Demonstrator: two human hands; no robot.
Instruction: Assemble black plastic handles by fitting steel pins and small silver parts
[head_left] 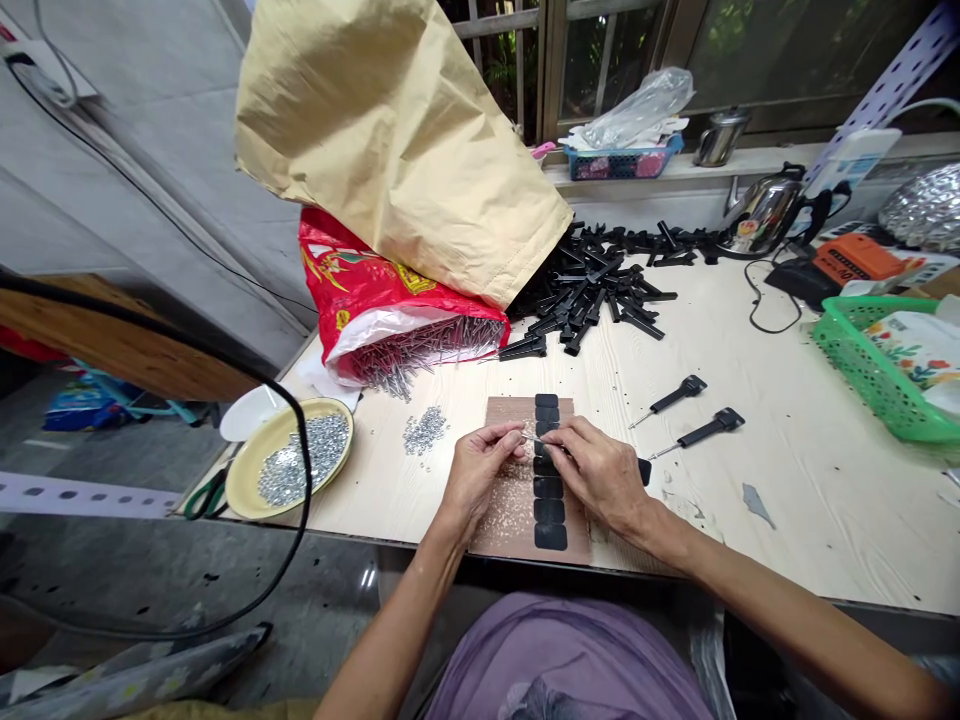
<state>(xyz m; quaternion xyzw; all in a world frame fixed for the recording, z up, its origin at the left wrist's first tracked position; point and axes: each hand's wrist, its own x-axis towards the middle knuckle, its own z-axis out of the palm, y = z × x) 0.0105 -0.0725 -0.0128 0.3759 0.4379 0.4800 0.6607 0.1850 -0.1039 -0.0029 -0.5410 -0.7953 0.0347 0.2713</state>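
Observation:
My right hand point(600, 465) is closed around a thin metal rod point(532, 438) that seems to belong to a black handle point(644, 471), whose end shows beyond the palm. My left hand point(484, 462) pinches at the rod's tip; any small part between those fingertips is too small to make out. Both hands are over a brown board point(506, 530) with a column of black rounded pads point(550, 510) and pale crumbs on it. Two black-handled metal rods point(712, 427) lie to the right. Left of the board is a small pile of shiny metal pieces point(424, 430).
A yellow bowl point(244, 480) of small metal pieces stands at the left edge, crossed by a black cable point(304, 470). Behind are a red bag point(319, 260) of metal rods, a large tan sack point(390, 130) and heaped black handles point(592, 280). A green basket point(862, 390) stands right.

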